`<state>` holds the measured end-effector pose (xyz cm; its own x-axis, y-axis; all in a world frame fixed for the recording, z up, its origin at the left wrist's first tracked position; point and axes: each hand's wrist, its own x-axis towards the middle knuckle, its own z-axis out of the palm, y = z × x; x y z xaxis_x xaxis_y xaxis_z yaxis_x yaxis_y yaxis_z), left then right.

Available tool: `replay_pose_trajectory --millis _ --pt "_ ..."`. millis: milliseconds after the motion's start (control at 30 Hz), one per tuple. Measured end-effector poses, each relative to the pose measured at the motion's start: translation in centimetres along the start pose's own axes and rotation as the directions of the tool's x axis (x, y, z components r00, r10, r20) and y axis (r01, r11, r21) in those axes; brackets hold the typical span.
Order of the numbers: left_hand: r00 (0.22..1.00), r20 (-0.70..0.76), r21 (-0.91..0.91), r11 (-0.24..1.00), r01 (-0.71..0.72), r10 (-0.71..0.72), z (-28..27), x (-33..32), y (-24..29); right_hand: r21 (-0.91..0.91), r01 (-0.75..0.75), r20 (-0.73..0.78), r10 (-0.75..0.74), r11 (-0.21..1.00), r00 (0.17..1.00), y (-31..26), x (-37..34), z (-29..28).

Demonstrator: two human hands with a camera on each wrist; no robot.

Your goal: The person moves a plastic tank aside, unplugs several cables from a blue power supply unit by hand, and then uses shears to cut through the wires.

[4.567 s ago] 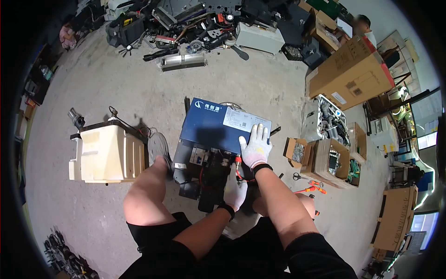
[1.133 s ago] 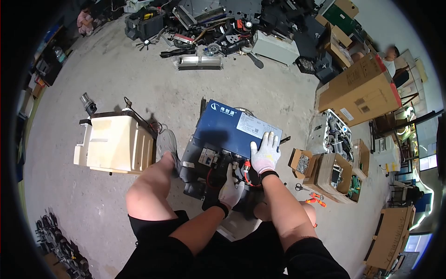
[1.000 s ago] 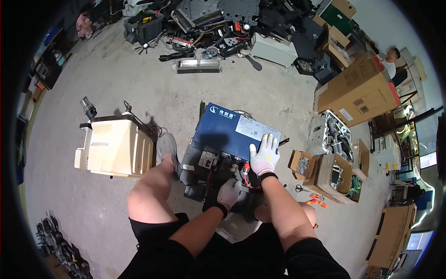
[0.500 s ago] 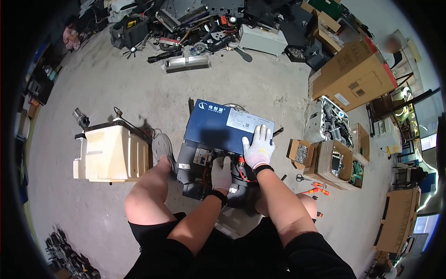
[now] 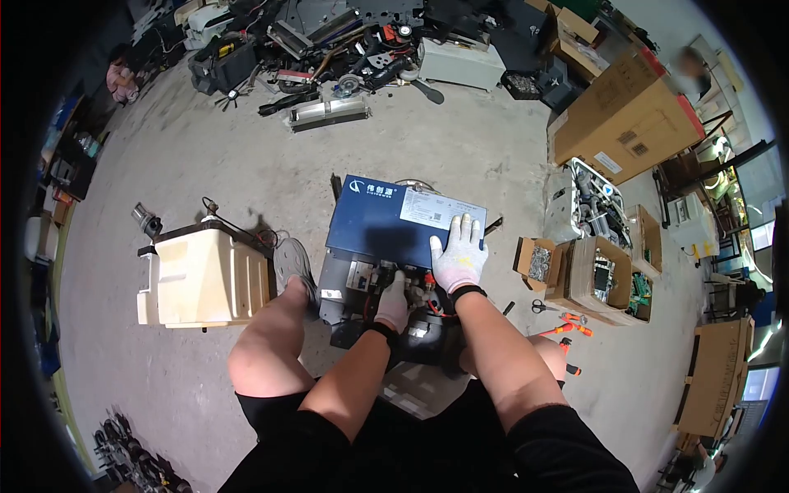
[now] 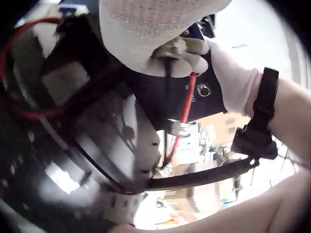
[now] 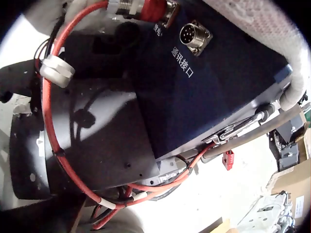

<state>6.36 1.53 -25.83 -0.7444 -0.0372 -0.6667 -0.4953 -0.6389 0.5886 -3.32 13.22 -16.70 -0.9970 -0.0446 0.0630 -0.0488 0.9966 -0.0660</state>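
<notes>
A blue metal box [image 5: 374,222] with a white label sits on a black machine frame [image 5: 339,283]. My gloved right hand [image 5: 460,261] rests on the box's right part, fingers straight. Over the black parts at the box's near side is my gloved left hand [image 5: 393,306]; in the left wrist view that hand [image 6: 155,34] curls its fingers round a small metal connector [image 6: 171,48] on a black cable. A red cable [image 7: 47,107] with a loose silver nut [image 7: 57,71] runs to a red-ringed connector [image 7: 151,9], beside a bare round multi-pin socket [image 7: 193,37].
A cream tank [image 5: 205,279] stands to the left on the concrete floor. Cartons of small parts [image 5: 588,275], scissors [image 5: 542,306] and red-orange tools [image 5: 575,327] lie to the right. Machine parts are heaped at the far side [image 5: 353,62]; people are in the background.
My left hand has moved up from the lower black parts to near the box's front side, beside the red-ringed connector. My right hand has stayed on the box. The head view has shifted slightly.
</notes>
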Motion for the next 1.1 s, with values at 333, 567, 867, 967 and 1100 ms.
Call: replay_pose_trajectory --millis 333,567,867,967,1100 --pt "0.987 -0.043 0.055 0.987 -0.151 0.154 1.4 -2.1 0.5 0.031 -0.012 0.002 0.012 0.999 1.0 0.1 0.7 -0.6" --pt "0.996 -0.051 -0.167 0.983 -0.079 0.072 2.3 -2.1 0.3 0.051 -0.035 0.039 0.033 0.998 0.999 0.1 0.7 -0.8" --pt "0.996 0.078 -0.159 0.987 -0.023 0.036 1.0 -1.5 0.9 0.068 -0.017 0.005 0.017 0.998 1.0 0.3 0.7 -0.7" --pt "0.995 0.096 0.015 1.0 0.003 -0.004 1.4 -1.7 3.9 0.068 -0.015 -0.006 0.015 0.998 1.0 0.3 0.9 -0.9" --pt "0.99 0.005 0.514 0.849 0.121 -0.144 4.9 -1.2 8.4 0.142 -0.018 -0.012 0.02 0.99 1.0 0.4 0.7 -0.5"
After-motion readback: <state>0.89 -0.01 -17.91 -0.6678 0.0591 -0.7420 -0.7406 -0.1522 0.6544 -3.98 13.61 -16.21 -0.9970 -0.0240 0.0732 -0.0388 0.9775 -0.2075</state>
